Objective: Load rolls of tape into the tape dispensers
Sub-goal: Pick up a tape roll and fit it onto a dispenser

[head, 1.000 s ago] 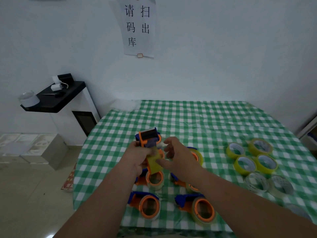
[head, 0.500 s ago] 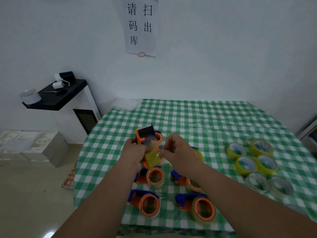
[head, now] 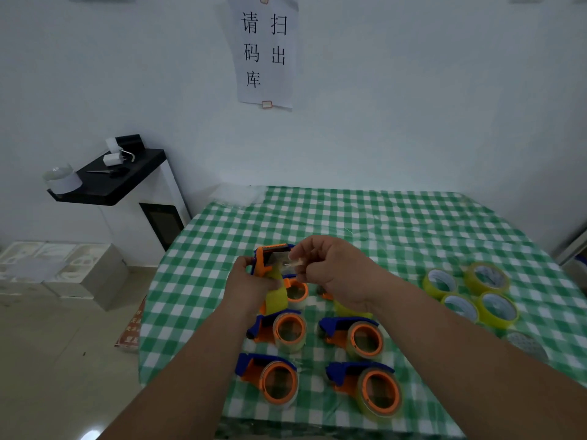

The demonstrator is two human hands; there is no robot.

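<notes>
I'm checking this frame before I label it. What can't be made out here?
- Head view: whether the tape end has passed the held dispenser's blade; the right hand covers it.
- The dispenser behind the right wrist, mostly covered.
- The clear roll, partly hidden by the right forearm.
- Items on the black shelf: too small.

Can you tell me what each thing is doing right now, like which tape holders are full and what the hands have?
held dispenser: lifted off the table, yellow roll in it.
left hand: grips the held dispenser.
right hand: pinches the tape end at the dispenser's top.
four front dispensers: lying on the tablecloth, each loaded.
yellow rolls: loose, lying flat, four together.
clear rolls: loose on the cloth, partly hidden by the arm.
</notes>
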